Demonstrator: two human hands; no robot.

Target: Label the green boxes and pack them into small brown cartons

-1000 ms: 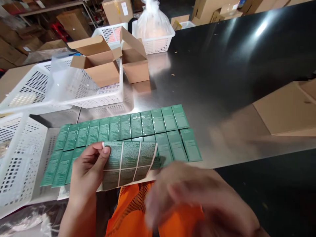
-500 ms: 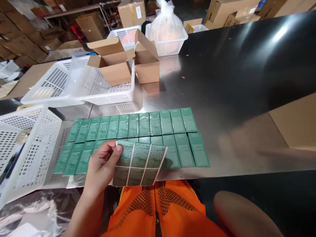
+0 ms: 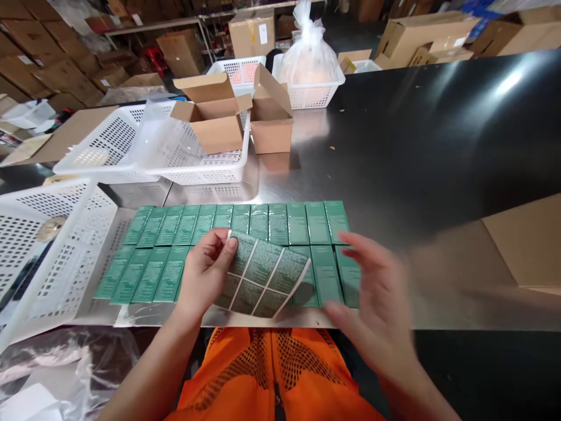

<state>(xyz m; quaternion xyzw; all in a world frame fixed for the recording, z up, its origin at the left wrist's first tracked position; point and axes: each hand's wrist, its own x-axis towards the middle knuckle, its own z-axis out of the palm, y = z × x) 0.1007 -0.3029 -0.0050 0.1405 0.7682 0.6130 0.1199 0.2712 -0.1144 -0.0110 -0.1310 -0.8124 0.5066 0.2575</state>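
Note:
My left hand (image 3: 210,269) pinches the upper left corner of a sheet of green stickers (image 3: 265,272), thumb on top. White gaps split the sheet into several rectangular labels, and its right side curls. Below it, small green boxes (image 3: 149,275) lie side by side in two rows on the metal table; the sheet hides some of the front row. My right hand (image 3: 372,292), blurred by motion, is over the right end of the rows. Its thumb and fingers are spread, with nothing between them, to the right of the sheet.
White plastic baskets (image 3: 48,263) stand at the left and behind the green boxes. An opened brown carton (image 3: 217,128) rests on a back basket, with another brown carton (image 3: 272,134) beside it. A cardboard piece (image 3: 530,245) lies at the right. A bagged basket (image 3: 311,93) stands farther back.
My right hand has come up from the lower right edge to the right end of the boxes. My left hand has moved the sticker sheet slightly right and up, tilting it.

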